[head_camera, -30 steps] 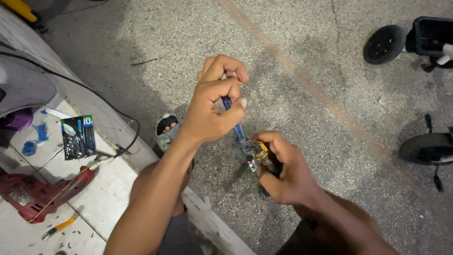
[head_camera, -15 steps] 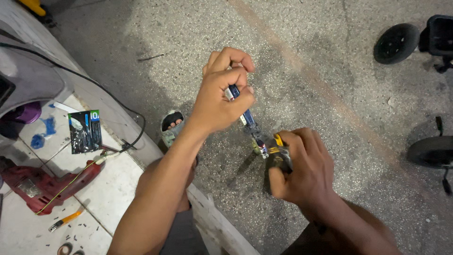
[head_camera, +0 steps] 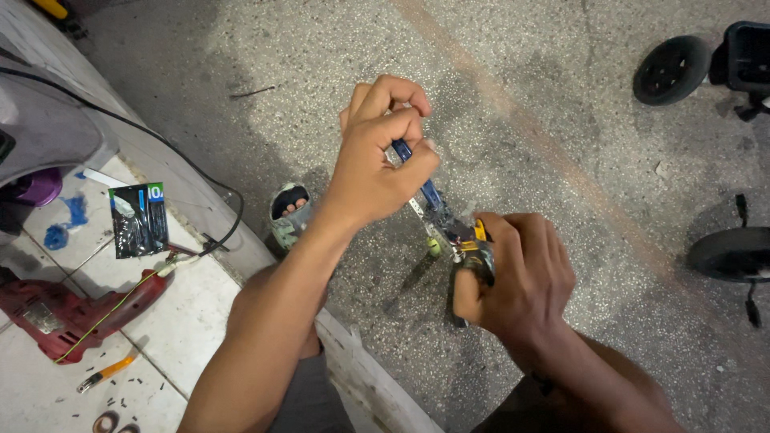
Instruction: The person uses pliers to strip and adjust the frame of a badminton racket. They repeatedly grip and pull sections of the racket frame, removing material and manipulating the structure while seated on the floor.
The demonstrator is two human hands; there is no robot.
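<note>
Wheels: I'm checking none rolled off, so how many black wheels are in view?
2. One wheel is at the upper right on the pavement; the other wheel is at the right edge, lower down. More may lie outside the frame.

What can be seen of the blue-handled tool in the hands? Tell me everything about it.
The blue-handled tool is long and thin, with a dark blue grip and a pale metal shaft. It slants down from upper left to lower right above the speckled floor. The left hand is closed around its upper end, hiding the top. Its lower tip meets a small yellow and black part held in the right hand. The tip itself is too small to make out.
</note>
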